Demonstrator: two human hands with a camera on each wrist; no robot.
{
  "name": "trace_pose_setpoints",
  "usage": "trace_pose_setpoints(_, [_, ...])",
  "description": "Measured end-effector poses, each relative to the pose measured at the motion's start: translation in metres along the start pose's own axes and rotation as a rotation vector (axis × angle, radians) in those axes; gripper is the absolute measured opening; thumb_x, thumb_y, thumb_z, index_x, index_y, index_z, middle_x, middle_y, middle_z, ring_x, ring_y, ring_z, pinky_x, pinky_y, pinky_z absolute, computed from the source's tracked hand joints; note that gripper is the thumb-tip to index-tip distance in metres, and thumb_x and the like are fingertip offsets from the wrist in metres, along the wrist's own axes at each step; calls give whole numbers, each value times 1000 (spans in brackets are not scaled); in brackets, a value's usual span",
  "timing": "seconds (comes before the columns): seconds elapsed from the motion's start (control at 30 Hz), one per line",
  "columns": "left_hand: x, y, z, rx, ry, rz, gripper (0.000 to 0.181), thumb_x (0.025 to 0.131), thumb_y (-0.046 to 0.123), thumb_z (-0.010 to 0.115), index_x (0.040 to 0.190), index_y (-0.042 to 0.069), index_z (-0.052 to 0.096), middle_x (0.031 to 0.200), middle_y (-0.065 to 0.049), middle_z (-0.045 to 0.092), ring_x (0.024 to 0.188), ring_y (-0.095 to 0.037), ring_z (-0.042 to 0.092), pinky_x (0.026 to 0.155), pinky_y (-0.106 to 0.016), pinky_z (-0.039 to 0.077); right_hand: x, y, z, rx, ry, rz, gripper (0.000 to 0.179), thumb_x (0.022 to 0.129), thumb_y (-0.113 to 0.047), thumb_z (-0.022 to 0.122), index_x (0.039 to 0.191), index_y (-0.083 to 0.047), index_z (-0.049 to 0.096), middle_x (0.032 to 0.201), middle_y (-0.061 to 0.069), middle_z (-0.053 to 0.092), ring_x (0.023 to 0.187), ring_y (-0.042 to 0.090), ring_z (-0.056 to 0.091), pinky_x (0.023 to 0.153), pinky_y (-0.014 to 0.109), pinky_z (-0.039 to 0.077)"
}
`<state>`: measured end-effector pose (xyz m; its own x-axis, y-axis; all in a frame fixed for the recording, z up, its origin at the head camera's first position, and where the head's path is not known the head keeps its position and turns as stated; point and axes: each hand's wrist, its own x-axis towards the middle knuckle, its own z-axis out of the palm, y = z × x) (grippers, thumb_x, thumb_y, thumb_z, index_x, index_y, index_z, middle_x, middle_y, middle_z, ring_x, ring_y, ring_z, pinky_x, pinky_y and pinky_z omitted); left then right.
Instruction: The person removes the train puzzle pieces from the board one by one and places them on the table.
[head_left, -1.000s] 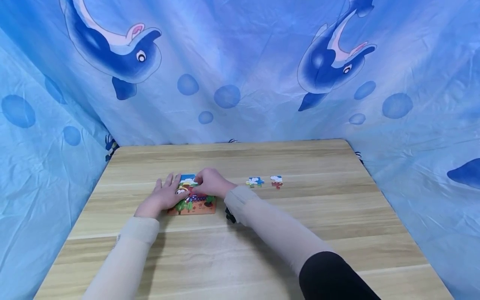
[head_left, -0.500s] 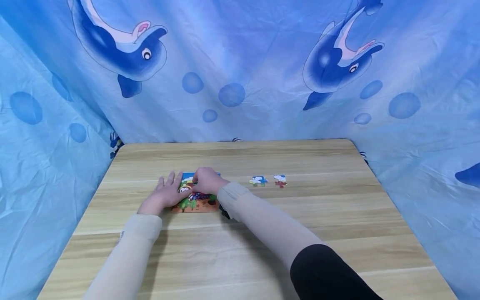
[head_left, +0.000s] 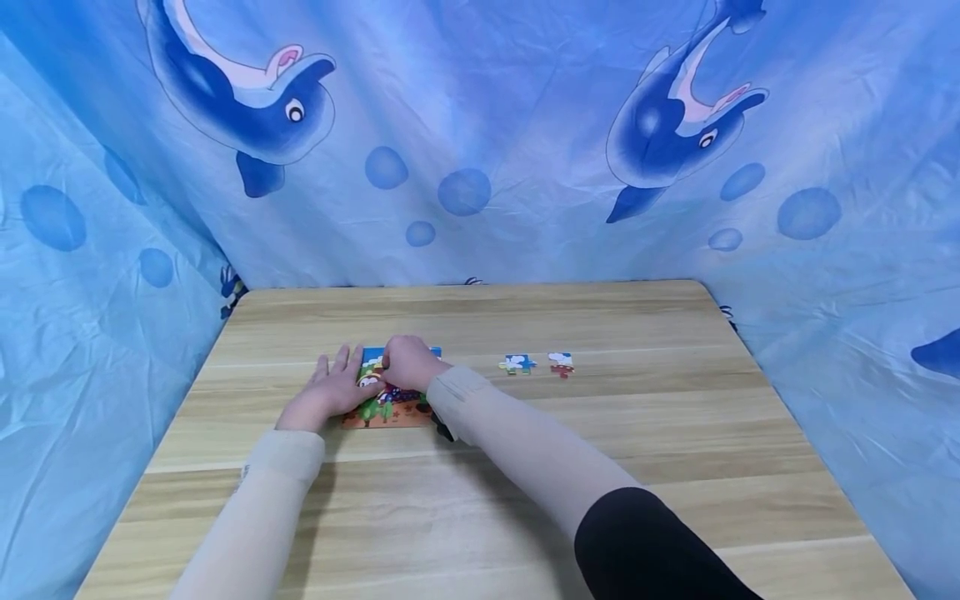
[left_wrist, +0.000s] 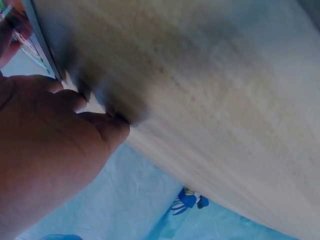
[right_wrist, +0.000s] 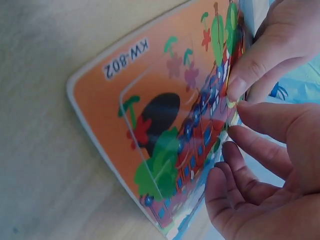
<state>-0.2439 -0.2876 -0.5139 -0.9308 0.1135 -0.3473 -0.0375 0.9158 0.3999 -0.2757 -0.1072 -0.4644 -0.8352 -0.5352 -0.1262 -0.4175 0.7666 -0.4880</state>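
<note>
A jigsaw puzzle board (head_left: 392, 418) with a colourful cartoon train picture and an orange lower border lies on the left part of the table. My left hand (head_left: 330, 395) rests along its left side, fingers spread straight and the thumb pressing on the picture. My right hand (head_left: 411, 364) is over the board's upper middle. Up close in the right wrist view, its thumb and index finger pinch a small puzzle piece (right_wrist: 226, 119) at the picture's surface, right beside the left thumb (right_wrist: 239, 86). The fingers hide most of that piece.
Two loose puzzle pieces lie right of the board: one blue, white and yellow (head_left: 517, 363), another white and dark red (head_left: 561, 364). The wooden table (head_left: 637, 433) meets a blue dolphin-print curtain (head_left: 510, 242) at the back and sides.
The right hand has shifted slightly left over the board, its wrist and forearm following. The left hand stays on the board's left side. The head view has also shifted a little.
</note>
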Motion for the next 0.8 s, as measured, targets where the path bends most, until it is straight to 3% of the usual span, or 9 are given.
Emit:
trace_pose_setpoints(0.23, [3, -4, 3, -4, -1, 0, 125, 81, 93, 29, 162, 7, -8, 164, -25, -16, 140, -57, -23, 112, -70, -6, -1, 0, 2, 107, 33, 19, 17, 97, -21, 74, 82, -13, 78, 70, -9, 66, 62, 6, 60, 62, 20, 49])
trace_pose_setpoints(0.63, [-5, 5, -1, -22, -4, -1, 119, 86, 88, 36, 162, 6, -6, 164, -25, -15, 141, -56, -24, 112, -67, -9, -2, -2, 7, 223, 149, 10, 20, 98, -14, 71, 78, -12, 72, 69, -8, 63, 61, 6, 60, 59, 20, 49])
trace_pose_setpoints(0.8, [-8, 8, -4, -35, -2, -15, 118, 87, 86, 39, 163, 6, -5, 165, -26, -13, 141, -55, -24, 112, -68, -8, -1, -1, 4, 257, 208, 46, 15, 97, -13, 72, 83, -12, 69, 77, -8, 63, 71, 6, 60, 66, 21, 49])
